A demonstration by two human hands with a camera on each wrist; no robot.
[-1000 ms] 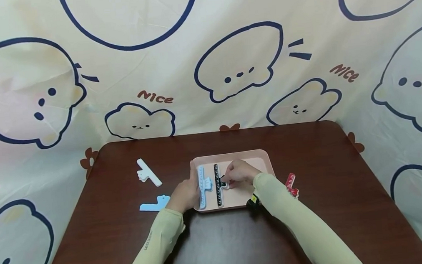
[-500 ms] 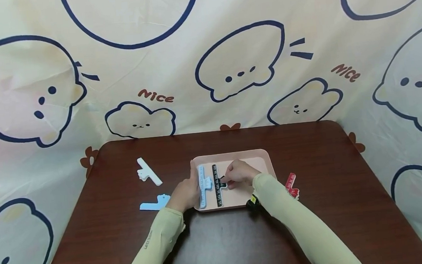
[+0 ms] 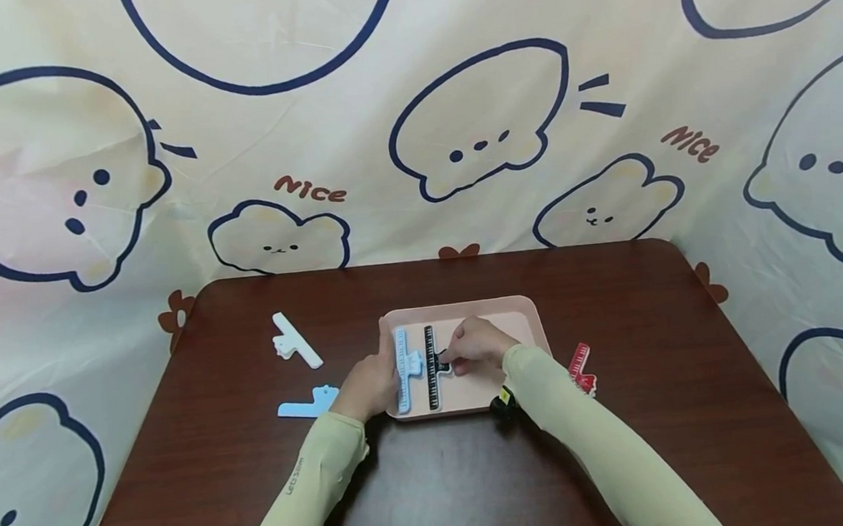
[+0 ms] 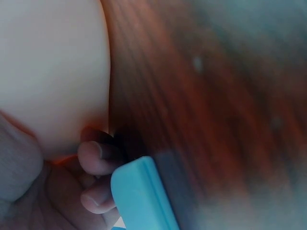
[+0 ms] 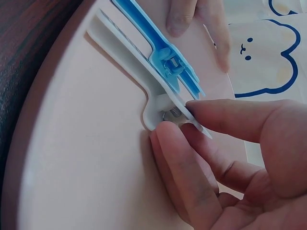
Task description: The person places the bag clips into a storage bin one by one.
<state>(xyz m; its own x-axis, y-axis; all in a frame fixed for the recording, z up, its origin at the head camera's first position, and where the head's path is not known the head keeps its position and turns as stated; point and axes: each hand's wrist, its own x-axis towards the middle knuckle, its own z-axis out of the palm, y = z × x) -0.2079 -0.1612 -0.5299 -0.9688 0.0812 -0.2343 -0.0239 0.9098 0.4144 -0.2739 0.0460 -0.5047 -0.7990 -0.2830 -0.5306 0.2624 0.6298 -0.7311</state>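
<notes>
A pink tray (image 3: 517,321) lies on the table, with my left hand (image 3: 368,389) gripping its left rim. Inside it, a light blue sealing clip (image 3: 404,373) lies lengthwise along the left side. To the right of that clip is a black-and-white sealing clip (image 3: 432,379), roughly parallel to it. My right hand (image 3: 483,343) pinches this clip's handle between thumb and fingers; the right wrist view shows the clip's white underside (image 5: 129,55) and spring. A blue clip (image 4: 141,191) lies just beside my left fingers, outside the tray.
A white clip (image 3: 294,341) rests on the brown table (image 3: 442,495) at the left. A red clip (image 3: 581,363) is partly covered by my right sleeve. Near that wrist sits a black item with a yellow patch (image 3: 504,404). A patterned cloth (image 3: 365,134) hangs behind the table.
The black-and-white clip has tipped slightly in my right hand's pinch, its white edge showing less. My left hand stays on the tray.
</notes>
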